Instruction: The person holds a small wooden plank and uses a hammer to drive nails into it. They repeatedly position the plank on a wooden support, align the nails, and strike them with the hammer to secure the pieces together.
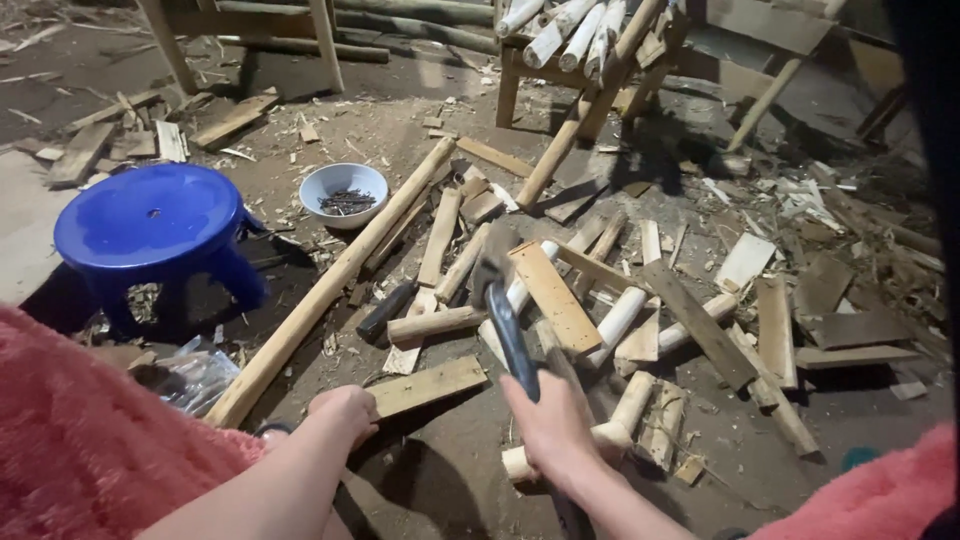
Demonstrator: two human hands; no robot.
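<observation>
My right hand (pixel 553 425) grips the dark handle of a hammer (pixel 505 325), whose head points away from me over a heap of cut wood. My left hand (pixel 343 410) rests as a closed fist on the near end of a flat wooden slat (pixel 428 385) lying on the dirt floor. Short round pegs (pixel 435 323) and flat boards (pixel 555 297) lie scattered just beyond the hammer. A long pale pole (pixel 330 285) runs diagonally to the left of my left hand. Pink fuzzy sleeves cover both my arms.
A blue plastic stool (pixel 150 225) stands at left. Behind it a white bowl (pixel 343 192) holds dark nails. A wooden rack (pixel 585 50) with peeled poles stands at the back. Wood scraps and shavings (pixel 800 300) cover the ground at right. A crumpled clear plastic bag (pixel 195 375) lies near my left arm.
</observation>
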